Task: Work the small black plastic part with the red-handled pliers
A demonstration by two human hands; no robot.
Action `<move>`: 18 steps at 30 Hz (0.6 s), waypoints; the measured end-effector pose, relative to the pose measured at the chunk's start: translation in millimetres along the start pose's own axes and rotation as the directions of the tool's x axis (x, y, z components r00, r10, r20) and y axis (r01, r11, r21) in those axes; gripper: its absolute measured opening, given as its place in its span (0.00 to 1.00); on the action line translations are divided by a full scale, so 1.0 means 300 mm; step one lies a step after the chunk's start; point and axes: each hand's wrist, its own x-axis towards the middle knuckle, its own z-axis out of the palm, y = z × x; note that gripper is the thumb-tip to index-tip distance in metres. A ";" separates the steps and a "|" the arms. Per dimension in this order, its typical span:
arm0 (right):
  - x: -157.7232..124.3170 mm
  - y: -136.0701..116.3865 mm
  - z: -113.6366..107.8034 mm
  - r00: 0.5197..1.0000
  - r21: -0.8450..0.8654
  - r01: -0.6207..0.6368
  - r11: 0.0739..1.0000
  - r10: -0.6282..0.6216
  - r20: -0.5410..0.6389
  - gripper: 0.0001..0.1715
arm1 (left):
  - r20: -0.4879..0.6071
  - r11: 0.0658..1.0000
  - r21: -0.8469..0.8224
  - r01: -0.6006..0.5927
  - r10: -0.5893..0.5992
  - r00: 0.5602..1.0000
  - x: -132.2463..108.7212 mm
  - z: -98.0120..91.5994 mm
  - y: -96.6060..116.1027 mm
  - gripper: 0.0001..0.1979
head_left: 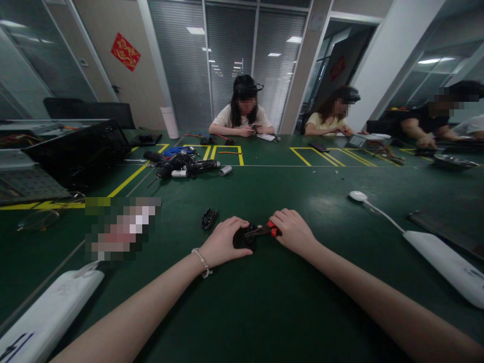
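Observation:
My left hand (225,241), with a bracelet (202,262) at its wrist, is closed round a small black part (245,243) low over the green table. Thumb and fingers grip it from opposite sides. In my right hand (293,229) are pliers (262,231) with red handles, their fingers wrapped round the grips. The pliers' dark jaws point left and meet the black part; whether they bite on it I cannot make out. Just beyond my left hand lies another black, ridged piece (208,219).
A power drill (176,165) lies among tools toward the back left, near a metal cylinder (225,171). A black computer case (81,156) stands at left. White devices flank my arms, one at left (56,307), one at right (442,262). Several people sit across the table.

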 end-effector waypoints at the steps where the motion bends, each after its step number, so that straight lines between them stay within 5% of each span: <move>1: -0.001 0.000 0.000 1.000 -0.001 -0.002 1.000 0.002 0.002 0.13 | -0.003 1.000 -0.001 -0.001 0.001 1.000 0.000 0.000 0.002 0.29; 18: 0.003 -0.003 -0.008 1.000 0.005 0.013 1.000 -0.013 0.009 0.14 | 0.001 1.000 0.008 0.000 0.000 1.000 0.003 0.003 0.000 0.30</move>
